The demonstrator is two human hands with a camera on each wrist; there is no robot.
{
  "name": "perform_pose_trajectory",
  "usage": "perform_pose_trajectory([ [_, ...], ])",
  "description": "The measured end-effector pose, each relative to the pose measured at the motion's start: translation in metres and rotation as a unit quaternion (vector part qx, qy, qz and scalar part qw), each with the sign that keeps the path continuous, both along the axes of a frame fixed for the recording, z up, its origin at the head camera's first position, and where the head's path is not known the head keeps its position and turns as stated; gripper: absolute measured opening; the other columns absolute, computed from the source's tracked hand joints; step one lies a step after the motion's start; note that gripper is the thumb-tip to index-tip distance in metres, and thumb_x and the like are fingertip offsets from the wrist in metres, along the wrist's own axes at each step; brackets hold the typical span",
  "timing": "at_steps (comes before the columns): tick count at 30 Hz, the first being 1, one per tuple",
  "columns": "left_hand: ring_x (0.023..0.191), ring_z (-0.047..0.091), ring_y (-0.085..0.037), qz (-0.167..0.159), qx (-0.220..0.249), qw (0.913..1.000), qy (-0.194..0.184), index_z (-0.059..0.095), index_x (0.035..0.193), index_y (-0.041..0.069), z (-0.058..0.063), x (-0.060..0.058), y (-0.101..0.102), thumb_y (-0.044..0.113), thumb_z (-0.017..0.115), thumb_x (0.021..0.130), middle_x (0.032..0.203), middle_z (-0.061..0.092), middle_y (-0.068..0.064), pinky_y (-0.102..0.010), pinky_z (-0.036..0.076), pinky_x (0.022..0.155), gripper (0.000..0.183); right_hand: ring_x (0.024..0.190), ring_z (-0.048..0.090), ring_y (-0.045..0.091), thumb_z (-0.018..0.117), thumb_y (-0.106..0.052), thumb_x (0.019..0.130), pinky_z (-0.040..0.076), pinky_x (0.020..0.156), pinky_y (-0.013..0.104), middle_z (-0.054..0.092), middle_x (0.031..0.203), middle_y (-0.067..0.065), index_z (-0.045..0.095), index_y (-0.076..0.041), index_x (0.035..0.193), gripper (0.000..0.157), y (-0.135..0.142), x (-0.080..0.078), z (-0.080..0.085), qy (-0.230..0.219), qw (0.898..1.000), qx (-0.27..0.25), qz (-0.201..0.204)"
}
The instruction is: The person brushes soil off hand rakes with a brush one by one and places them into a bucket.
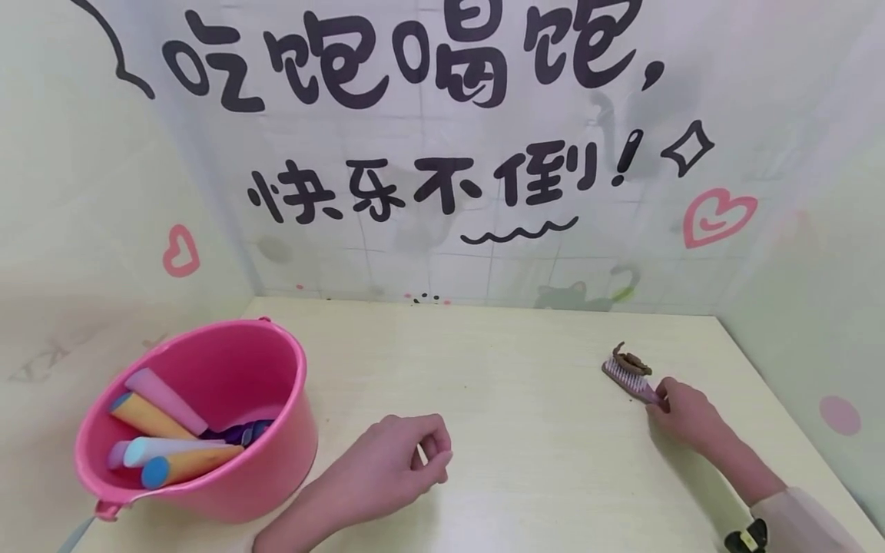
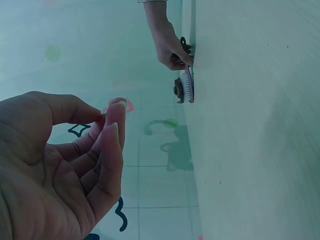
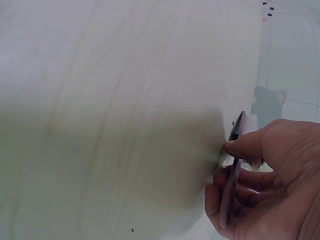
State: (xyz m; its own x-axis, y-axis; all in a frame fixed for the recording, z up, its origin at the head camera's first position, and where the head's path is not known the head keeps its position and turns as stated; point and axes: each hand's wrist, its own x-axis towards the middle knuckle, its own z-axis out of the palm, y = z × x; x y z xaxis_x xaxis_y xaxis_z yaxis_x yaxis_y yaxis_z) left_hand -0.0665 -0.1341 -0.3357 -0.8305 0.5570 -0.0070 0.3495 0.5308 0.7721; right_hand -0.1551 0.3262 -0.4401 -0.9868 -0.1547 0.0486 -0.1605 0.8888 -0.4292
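Toward the right of the table in the head view, my right hand (image 1: pixel 687 416) grips the handle of a hairbrush (image 1: pixel 628 380). Its white bristles face up, and a brown curled thing (image 1: pixel 632 362) lies on them; I cannot tell its kind. Thumb and curled fingers wrap the brush handle (image 3: pixel 230 197) in the right wrist view, where the hand hides most of the bristles. My left hand (image 1: pixel 394 465) is over the front middle of the table. Its fingers are loosely bent toward the thumb (image 2: pixel 75 109), with nothing held between them.
A pink bucket (image 1: pixel 293 461) stands at the left, holding several foam-like sticks (image 1: pixel 166 403) and a dark purple item (image 1: pixel 242 435). Printed white sheeting (image 1: pixel 387 269) borders the table's back and sides. The pale wooden tabletop (image 1: pixel 470 369) spans between bucket and brush.
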Motion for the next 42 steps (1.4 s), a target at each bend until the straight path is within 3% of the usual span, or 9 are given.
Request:
perform_pose_trajectory([
  [10,0.061,0.064,-0.008,0.008,0.005,0.9998,-0.015,0.06,0.084,0.019,-0.021,-0.017,0.006,0.002,0.06,0.094,0.074,0.066,0.017,-0.022,0.036,0.045,0.019,0.059,0.042,0.019,0.068,-0.01,0.088,0.034,0.05,0.034,0.044,0.066,0.002,0.05,-0.003,0.08,0.021,-0.012,0.004,0.001,0.004,1.0,0.025,-0.003],
  [20,0.055,0.058,-0.005,0.025,-0.022,0.9995,0.002,0.059,0.083,0.018,-0.043,-0.034,0.01,0.003,0.064,0.093,0.075,0.067,0.014,-0.021,0.034,0.044,0.018,0.054,0.044,0.018,0.064,-0.017,0.095,0.036,0.047,0.034,0.044,0.064,0.004,0.045,-0.006,0.079,0.027,-0.024,0.011,0.005,-0.022,0.998,0.063,-0.007],
  [31,0.057,0.058,-0.006,0.044,-0.046,0.9979,0.01,0.062,0.086,0.015,-0.049,-0.045,0.008,0.006,0.061,0.095,0.074,0.066,0.013,-0.022,0.036,0.046,0.012,0.053,0.046,0.017,0.068,-0.018,0.095,0.04,0.047,0.033,0.046,0.063,0.003,0.045,-0.007,0.077,0.031,-0.03,0.012,0.007,-0.028,0.998,0.056,0.002],
  [37,0.058,0.059,-0.007,0.087,-0.038,0.9949,0.033,0.063,0.092,0.014,-0.055,-0.059,0.005,0.019,0.064,0.102,0.078,0.067,0.007,-0.025,0.041,0.048,0.011,0.052,0.044,0.017,0.066,-0.021,0.097,0.037,0.046,0.034,0.046,0.06,0.001,0.049,-0.006,0.079,0.029,-0.032,0.014,0.017,-0.018,0.999,0.043,0.004],
  [42,0.08,0.065,-0.013,0.14,-0.026,0.9854,0.094,0.064,0.103,0.012,-0.057,-0.07,0.003,0.024,0.062,0.103,0.091,0.068,0.004,-0.034,0.053,0.069,0.012,0.064,0.052,0.019,0.065,-0.018,0.101,0.045,0.053,0.037,0.055,0.075,0.004,0.058,0.001,0.095,0.021,-0.042,0.011,0.028,0.013,0.999,0.012,0.051],
])
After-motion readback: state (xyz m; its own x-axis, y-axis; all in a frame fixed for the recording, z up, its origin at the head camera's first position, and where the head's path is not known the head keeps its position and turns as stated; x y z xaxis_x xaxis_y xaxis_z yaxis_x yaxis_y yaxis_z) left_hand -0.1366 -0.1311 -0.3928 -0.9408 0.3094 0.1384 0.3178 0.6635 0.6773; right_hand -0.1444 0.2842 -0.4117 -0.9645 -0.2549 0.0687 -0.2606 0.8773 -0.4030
